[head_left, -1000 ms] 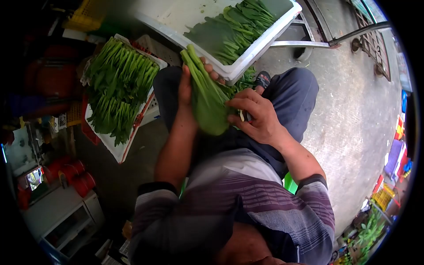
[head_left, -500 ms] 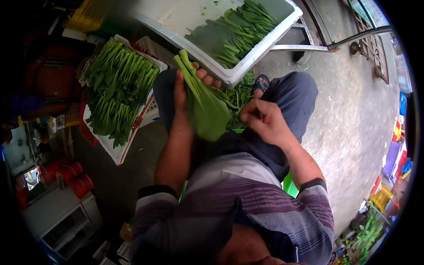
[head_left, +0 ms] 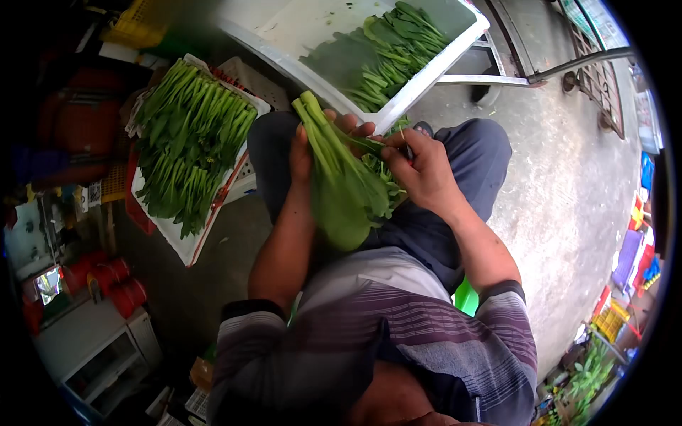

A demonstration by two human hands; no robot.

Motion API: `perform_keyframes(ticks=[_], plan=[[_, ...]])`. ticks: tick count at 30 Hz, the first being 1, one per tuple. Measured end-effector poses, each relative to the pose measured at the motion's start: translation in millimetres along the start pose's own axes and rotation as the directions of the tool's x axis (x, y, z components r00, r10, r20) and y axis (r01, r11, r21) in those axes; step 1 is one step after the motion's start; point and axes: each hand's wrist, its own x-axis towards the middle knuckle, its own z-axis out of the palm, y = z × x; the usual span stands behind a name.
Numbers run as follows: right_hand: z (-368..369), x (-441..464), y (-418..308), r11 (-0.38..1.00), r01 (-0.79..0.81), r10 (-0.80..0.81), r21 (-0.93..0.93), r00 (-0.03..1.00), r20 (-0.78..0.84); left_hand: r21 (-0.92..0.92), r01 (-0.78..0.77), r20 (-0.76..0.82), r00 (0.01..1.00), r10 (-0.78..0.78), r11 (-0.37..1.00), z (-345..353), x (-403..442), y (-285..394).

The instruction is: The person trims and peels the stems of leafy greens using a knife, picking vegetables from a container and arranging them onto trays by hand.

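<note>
My left hand [head_left: 334, 131] is closed around a bunch of choy sum [head_left: 334, 170], its pale cut stems pointing up and its broad leaves hanging towards my lap. To the right, my right hand [head_left: 423, 167] has its thumb and finger pinched at a leaf [head_left: 366, 145] beside the bunch. A small red-and-dark tool [head_left: 409, 155] shows between its fingers; most of it is hidden, so its kind is unclear. Below and behind the bunch, loose greens [head_left: 383, 181] show between my knees.
At the left, a white foam tray [head_left: 186, 247] holds stacked greens [head_left: 192, 142]. A large white foam box [head_left: 398, 113] with more greens [head_left: 387, 57] stands ahead, beside a metal frame [head_left: 483, 78]. Concrete floor [head_left: 554, 199] stretches to the right, towards a wheeled metal rack [head_left: 604, 99].
My right hand has moved up to the bunch and now pinches a leaf at its side. The bunch has shifted slightly down and right in my left hand.
</note>
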Motion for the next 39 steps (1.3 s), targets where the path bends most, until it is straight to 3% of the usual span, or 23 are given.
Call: perform_keyframes(ticks=[6, 9, 15, 18, 21, 24, 32, 36, 38, 39], plan=[[-2, 1, 4, 0.967, -0.108, 0.121, 0.231, 0.992, -0.042, 0.132, 0.081, -0.087, 0.994, -0.070, 0.988, -14, -1, 10], [-11, 4, -3, 0.967, -0.140, 0.154, 0.213, 0.987, -0.055, 0.058, 0.064, -0.152, 0.987, -0.055, 0.996, -11, -1, 4], [-25, 10, -8, 0.989, -0.104, 0.120, 0.106, 0.980, -0.159, 0.183, 0.120, -0.132, 0.987, -0.096, 0.976, -14, 5, 7], [-36, 18, -3, 0.996, -0.093, 0.094, 0.015, 0.977, -0.191, 0.250, 0.177, -0.241, 0.964, -0.116, 0.952, -7, 4, 6], [-49, 26, -1, 0.981, -0.033, 0.000, -0.191, 0.985, -0.172, 0.221, 0.208, -0.156, 0.972, -0.176, 0.953, -12, 0, 3], [-59, 32, 3, 0.962, -0.038, 0.010, -0.269, 0.994, -0.104, 0.186, 0.198, -0.029, 0.980, -0.196, 0.962, -9, -2, 5], [-65, 41, 13, 0.960, 0.132, -0.162, -0.245, 0.981, -0.105, 0.191, 0.310, 0.012, 0.948, -0.318, 0.931, -2, -3, 10], [-86, 42, 22, 0.974, 0.007, -0.034, -0.228, 0.993, -0.111, 0.103, 0.301, 0.138, 0.940, -0.313, 0.948, -7, -3, 19], [-95, 37, 17, 0.976, -0.095, 0.077, -0.195, 0.992, -0.101, 0.054, 0.212, 0.128, 0.968, -0.217, 0.976, -11, -4, 18], [-91, 32, 15, 0.974, -0.052, 0.042, -0.221, 0.998, -0.052, 0.031, 0.165, 0.121, 0.978, -0.167, 0.986, -14, -5, 19]])
